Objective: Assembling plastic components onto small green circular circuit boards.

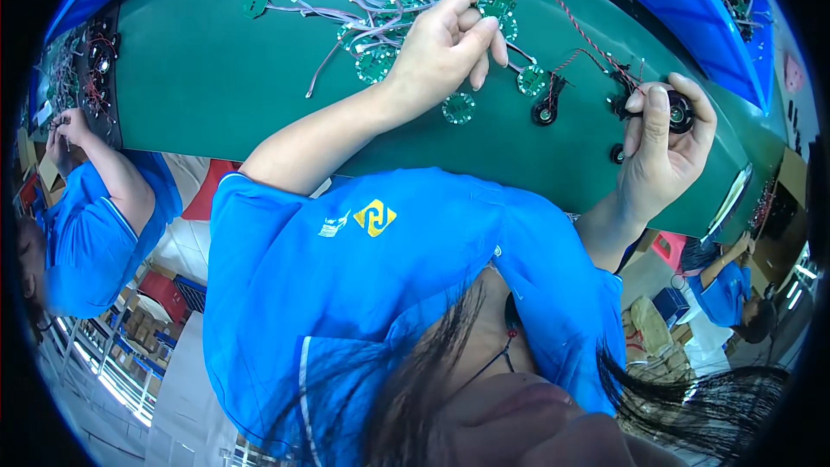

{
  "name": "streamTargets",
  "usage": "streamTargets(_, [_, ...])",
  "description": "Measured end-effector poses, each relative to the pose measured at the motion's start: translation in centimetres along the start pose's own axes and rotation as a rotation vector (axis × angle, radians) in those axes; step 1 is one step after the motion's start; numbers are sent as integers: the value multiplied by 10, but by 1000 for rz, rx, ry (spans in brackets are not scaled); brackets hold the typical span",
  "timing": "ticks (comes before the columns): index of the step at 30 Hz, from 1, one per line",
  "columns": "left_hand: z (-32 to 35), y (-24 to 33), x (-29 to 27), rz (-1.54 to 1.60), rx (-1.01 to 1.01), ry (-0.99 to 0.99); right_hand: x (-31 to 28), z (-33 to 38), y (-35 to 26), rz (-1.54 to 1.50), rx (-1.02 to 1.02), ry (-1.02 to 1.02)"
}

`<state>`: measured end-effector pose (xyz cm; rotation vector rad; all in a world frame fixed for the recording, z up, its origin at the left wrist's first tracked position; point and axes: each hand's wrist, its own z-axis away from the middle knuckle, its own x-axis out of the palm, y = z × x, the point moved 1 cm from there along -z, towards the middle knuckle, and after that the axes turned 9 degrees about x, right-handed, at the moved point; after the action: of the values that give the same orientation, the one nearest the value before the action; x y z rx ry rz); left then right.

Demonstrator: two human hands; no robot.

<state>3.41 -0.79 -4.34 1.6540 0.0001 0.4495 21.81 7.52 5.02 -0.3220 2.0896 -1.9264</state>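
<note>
My left hand [437,52] is closed, pinching a round green circuit board [496,2] between thumb and fingers. My right hand [667,143] grips a black round part [682,112] with a shiny centre, perhaps a small speaker. From near it, a twisted red-and-black wire [572,19] runs up to a white connector at the far edge. Around my left hand lies a pile of round green boards with grey wires [372,24]. Two loose boards [458,107] rest nearer me. Between my hands sits another black round part [544,111] with its wire.
The green worktop [199,78] curves across the view. A blue bin [692,9] with dark wired parts stands at the far right. At the left, a co-worker in blue [104,225] handles small parts by a dark tray [102,60]. Another person [726,290] works at the right.
</note>
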Motion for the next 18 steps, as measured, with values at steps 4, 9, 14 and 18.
streamTargets(4, [-1, 1, 0, 20, -13, 11, 0, 3, 2, -22, 50, -31])
streamTargets(9, [-1, 2, 0, 43, -34, 30, 2, 7, 6, 20, 134, -47])
streamTargets(14, [-1, 3, 0, 51, -45, 31, 3, 11, 11, 69, 209, -71])
streamTargets(18, [-2, 3, 0, 51, -45, 26, 3, 12, 12, 87, 241, -95])
